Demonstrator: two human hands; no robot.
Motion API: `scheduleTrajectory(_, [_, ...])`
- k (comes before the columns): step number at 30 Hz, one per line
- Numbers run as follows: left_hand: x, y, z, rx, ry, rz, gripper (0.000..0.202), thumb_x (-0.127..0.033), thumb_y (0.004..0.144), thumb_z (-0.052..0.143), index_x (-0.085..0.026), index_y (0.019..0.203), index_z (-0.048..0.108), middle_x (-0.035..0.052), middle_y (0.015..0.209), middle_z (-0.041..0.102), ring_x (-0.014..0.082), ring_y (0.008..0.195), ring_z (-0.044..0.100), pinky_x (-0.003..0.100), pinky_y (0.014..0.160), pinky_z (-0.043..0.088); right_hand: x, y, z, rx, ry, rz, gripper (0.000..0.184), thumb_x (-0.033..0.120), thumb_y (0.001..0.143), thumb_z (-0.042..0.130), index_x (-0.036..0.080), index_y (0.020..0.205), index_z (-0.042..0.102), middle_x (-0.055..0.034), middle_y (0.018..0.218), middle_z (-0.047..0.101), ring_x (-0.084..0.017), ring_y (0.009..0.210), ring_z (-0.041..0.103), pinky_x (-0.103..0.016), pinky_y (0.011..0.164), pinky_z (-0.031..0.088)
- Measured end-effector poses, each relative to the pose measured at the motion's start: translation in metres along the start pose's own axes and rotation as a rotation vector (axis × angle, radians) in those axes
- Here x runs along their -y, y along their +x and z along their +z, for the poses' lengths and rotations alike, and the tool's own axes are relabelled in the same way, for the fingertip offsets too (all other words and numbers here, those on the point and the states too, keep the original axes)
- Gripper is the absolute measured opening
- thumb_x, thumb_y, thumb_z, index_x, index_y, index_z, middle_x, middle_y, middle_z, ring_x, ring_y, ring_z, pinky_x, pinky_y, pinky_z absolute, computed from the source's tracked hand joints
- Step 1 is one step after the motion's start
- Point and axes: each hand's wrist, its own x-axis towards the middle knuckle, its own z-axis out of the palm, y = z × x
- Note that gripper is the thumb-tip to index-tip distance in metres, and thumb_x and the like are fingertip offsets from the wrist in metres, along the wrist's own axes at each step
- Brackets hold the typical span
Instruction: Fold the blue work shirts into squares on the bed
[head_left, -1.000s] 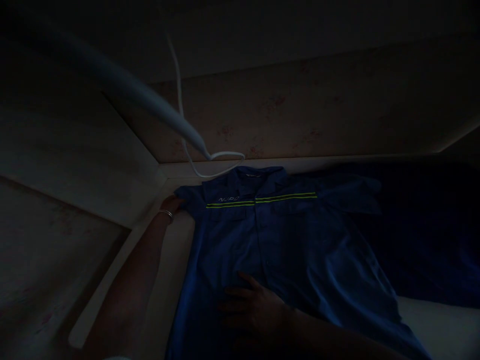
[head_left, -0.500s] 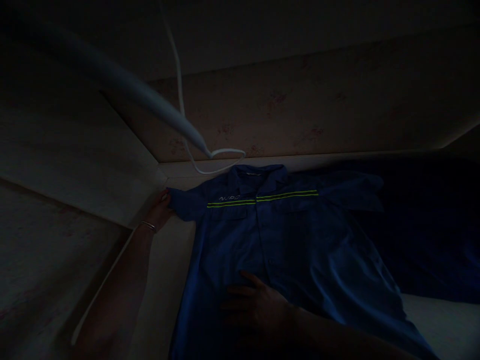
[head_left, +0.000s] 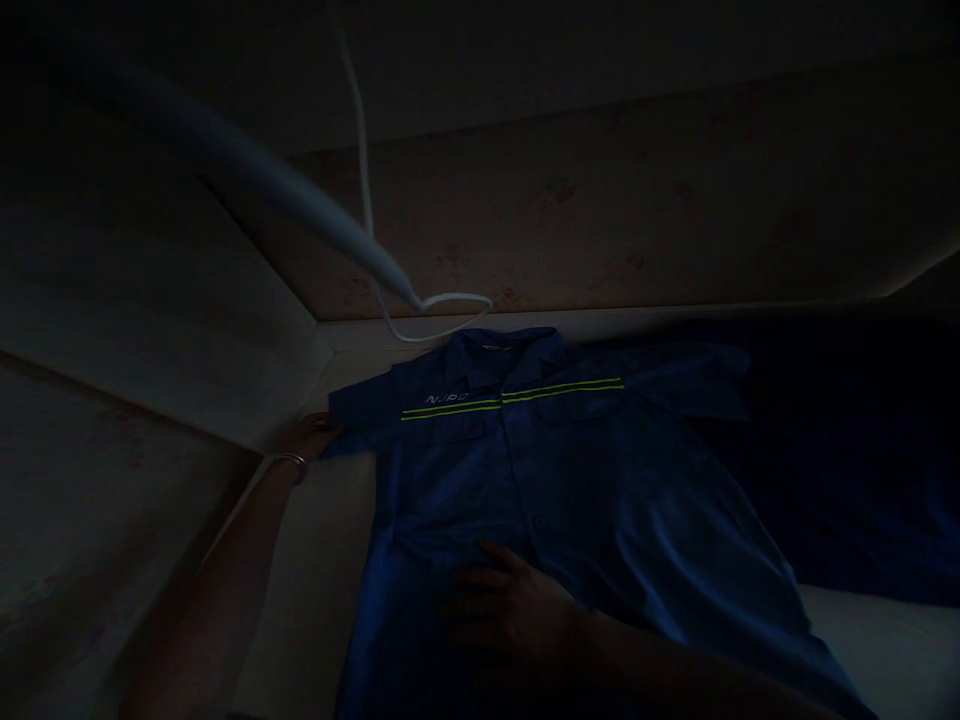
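Blue shirt [head_left: 570, 460] lies spread front up, a hand at one sleeve

The shirt is on a pale surface [head_left: 877, 635], its collar [head_left: 555, 350] at the far end and both short sleeves out to the sides. As far as the pictures show, the laying-out looks largely done: the chest stripes [head_left: 562, 390] run nearly level across the front. What seems left is the lower front, where creases run down the shirt's right half; its hem is out of view.

The left hand [head_left: 309, 436] reaches forward to the end of the shirt's left-side sleeve [head_left: 367, 405]; it is too dark to tell whether the fingers pinch the cloth. The right hand [head_left: 517, 610] rests palm down on the shirt's lower front, fingers spread, gripping nothing.

Dark blue cloth [head_left: 847, 470] lies right of the shirt; a white cable [head_left: 365, 170] hangs beyond its collar.
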Motion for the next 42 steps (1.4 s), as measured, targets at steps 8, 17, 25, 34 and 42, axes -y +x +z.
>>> scheduleTrajectory(8, [-0.043, -0.043, 0.089, -0.067, 0.435, 0.691, 0.045, -0.038, 0.089, 0.052, -0.021, 0.13, 0.059, 0.014, 0.148, 0.047, 0.0325, 0.136, 0.043, 0.046, 0.116, 0.03, 0.0, -0.001, 0.01, -0.019, 0.065, -0.003, 0.046, 0.048, 0.095, 0.054, 0.031, 0.137, 0.053, -0.0003, 0.149, 0.048, -0.024, 0.147, 0.027, -0.058, 0.12, 0.003])
scheduleTrajectory(17, [-0.024, -0.034, 0.127, 0.112, 0.695, 0.58, 0.066, -0.058, 0.093, 0.033, -0.025, 0.15, 0.04, 0.012, 0.164, 0.016, 0.0358, 0.147, 0.025, 0.062, 0.117, 0.013, -0.067, 0.0, -0.101, -0.644, -0.172, 0.499, 0.038, 0.041, 0.101, 0.04, 0.023, 0.125, 0.063, -0.0068, 0.128, 0.065, -0.02, 0.12, 0.058, -0.037, 0.105, 0.044])
scheduleTrajectory(25, [-0.008, -0.021, 0.106, 0.107, 0.761, 0.541, 0.08, -0.065, 0.089, 0.035, -0.022, 0.156, 0.025, 0.0124, 0.163, 0.02, 0.0331, 0.149, 0.019, 0.06, 0.119, 0.01, -0.202, -0.121, -0.171, -0.427, -0.681, 1.016, 0.055, 0.042, 0.102, 0.027, 0.021, 0.151, 0.037, -0.0082, 0.159, 0.031, -0.03, 0.145, 0.03, -0.057, 0.117, 0.02])
scheduleTrajectory(34, [-0.001, -0.008, 0.099, 0.096, 0.803, 0.547, 0.082, -0.063, 0.09, 0.029, -0.013, 0.156, 0.023, 0.0136, 0.161, 0.025, 0.0319, 0.149, 0.022, 0.057, 0.12, 0.013, -0.209, -0.195, -0.206, -0.557, -0.787, 1.165, 0.048, 0.037, 0.101, 0.027, 0.024, 0.142, 0.049, -0.0073, 0.153, 0.043, -0.03, 0.141, 0.035, -0.071, 0.112, 0.008])
scheduleTrajectory(42, [0.012, -0.002, 0.095, -0.01, 0.849, 0.54, 0.073, -0.058, 0.092, 0.023, -0.014, 0.146, 0.043, 0.013, 0.155, 0.04, 0.0299, 0.143, 0.036, 0.05, 0.119, 0.022, -0.195, -0.238, -0.25, -1.003, -0.175, 1.451, 0.035, 0.04, 0.087, 0.059, 0.011, 0.103, 0.069, -0.0159, 0.101, 0.07, -0.027, 0.09, 0.066, -0.039, 0.077, 0.053])
